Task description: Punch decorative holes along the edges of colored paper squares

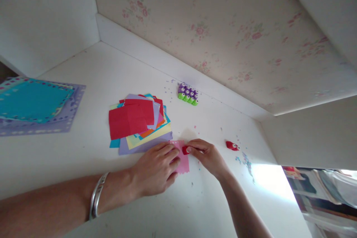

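My left hand [156, 173] lies on a sheet of pink paper [183, 164], its fingers spread loosely and bent a little over the left part. The pink paper has small pale dots along its top edge and a ragged bottom edge. Pinched between the thumb and fingers of my right hand [208, 156] is a small red block [185, 150], at the paper's right edge. The fingers hide part of the block. Just up and left of my left hand is a loose pile of coloured paper pieces [131, 119], red, purple, yellow, blue and orange.
Larger blue and purple sheets [36, 100] with dotted borders lie at the left. Purple and green pieces with googly eyes [188, 94] stand together near the back ledge. A red piece with googly eyes [232, 145] lies at the right. Tiny paper bits [245, 160] are scattered on the white table [134, 215].
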Available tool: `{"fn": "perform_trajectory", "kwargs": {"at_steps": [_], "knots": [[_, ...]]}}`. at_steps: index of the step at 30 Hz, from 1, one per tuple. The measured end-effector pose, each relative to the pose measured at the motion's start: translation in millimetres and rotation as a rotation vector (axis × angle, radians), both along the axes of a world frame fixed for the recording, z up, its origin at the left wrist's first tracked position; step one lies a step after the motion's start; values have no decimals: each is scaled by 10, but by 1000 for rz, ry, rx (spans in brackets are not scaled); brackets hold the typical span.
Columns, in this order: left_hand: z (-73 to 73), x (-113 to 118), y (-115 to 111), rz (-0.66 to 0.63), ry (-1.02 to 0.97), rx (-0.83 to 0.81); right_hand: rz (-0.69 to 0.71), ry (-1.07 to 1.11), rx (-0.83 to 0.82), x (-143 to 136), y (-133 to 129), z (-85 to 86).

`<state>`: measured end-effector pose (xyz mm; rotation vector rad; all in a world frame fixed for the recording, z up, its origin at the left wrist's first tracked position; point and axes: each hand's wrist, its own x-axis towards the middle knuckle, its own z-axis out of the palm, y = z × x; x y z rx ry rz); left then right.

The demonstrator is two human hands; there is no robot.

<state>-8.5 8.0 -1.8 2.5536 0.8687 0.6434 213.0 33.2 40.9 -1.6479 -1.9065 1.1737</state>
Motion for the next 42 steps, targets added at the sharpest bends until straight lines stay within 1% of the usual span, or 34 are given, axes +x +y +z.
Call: {"fn": "perform_trajectory", "kwargs": {"at_steps": [12,16,20,23,26,30,35,40,42], "knots": [[-18,17,-5,8,4,15,-68,-11,-52,-15,13,-27],[-14,18,-4,9,5,16,-71,-10,-81,-27,37,4],[-13,19,-8,10,16,18,-62,-62,-82,-50,53,33],[-13,20,-17,14,19,28,-79,-85,-74,-51,55,15],[-10,22,-22,12,23,39,-88,-52,-99,-21,68,-12],[1,21,-16,3,36,44,-28,9,-172,30,112,1],[12,15,-12,0,44,42,35,49,-183,29,141,68],[2,7,-16,7,27,42,135,-50,-154,16,170,183],[-11,3,-15,4,19,37,148,-79,-147,27,195,227]]}}
